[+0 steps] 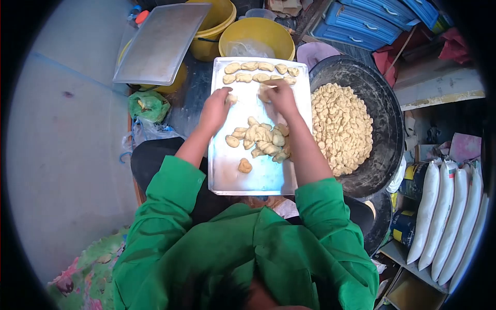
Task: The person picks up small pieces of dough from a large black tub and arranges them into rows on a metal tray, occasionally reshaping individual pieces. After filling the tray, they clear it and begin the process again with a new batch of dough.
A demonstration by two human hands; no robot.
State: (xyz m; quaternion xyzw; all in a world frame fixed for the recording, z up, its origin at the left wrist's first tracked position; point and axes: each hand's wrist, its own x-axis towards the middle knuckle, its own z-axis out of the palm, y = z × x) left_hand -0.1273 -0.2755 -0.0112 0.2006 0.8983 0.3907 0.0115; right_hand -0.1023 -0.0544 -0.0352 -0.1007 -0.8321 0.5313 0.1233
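Observation:
A metal tray (pixel 222 178) rests across my lap. Two rows of dough pieces (pixel 249 66) line its far end, and a loose heap of dough pieces (pixel 261 137) lies in the middle, with one separate lump (pixel 245 165) nearer me. At the tray's left side, my left hand (pixel 215 109) pinches a small dough piece (pixel 232 98) between thumb and fingers. My right hand (pixel 282 99) reaches over the tray just below the second row, its fingers closed around another dough piece (pixel 264 93), which they partly cover.
To the right stands a large black basin (pixel 385 129) full of dough pieces (pixel 342 129). Yellow buckets (pixel 258 33) stand beyond the tray, with another flat tray (pixel 163 44) resting at the far left. White filled sacks (pixel 444 222) and blue drawers (pixel 361 23) line the right side.

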